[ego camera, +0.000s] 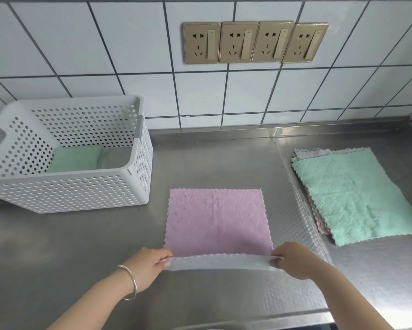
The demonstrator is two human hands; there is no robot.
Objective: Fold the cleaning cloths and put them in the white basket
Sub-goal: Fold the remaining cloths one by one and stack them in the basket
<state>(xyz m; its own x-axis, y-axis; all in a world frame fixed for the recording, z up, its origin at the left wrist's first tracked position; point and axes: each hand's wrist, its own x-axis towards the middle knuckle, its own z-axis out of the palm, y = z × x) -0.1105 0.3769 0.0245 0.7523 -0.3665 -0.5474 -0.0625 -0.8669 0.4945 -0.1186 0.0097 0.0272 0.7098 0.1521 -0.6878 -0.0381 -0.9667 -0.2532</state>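
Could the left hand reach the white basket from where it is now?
Probably yes. The white basket sits on the left hand's own side, with bare counter between them. But that hand now pinches the pink cloth and would have to let go first.

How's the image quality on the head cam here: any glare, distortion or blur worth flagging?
Head view: strong wide-angle distortion, the tile lines bow and splay toward the edges. Light is soft and even; diffuse sheen on the steel counter, no blown highlights. Only a faint shadow under the lifted edge of the pink cloth. Overall slightly soft, with no obvious motion blur on the left hand or right hand.
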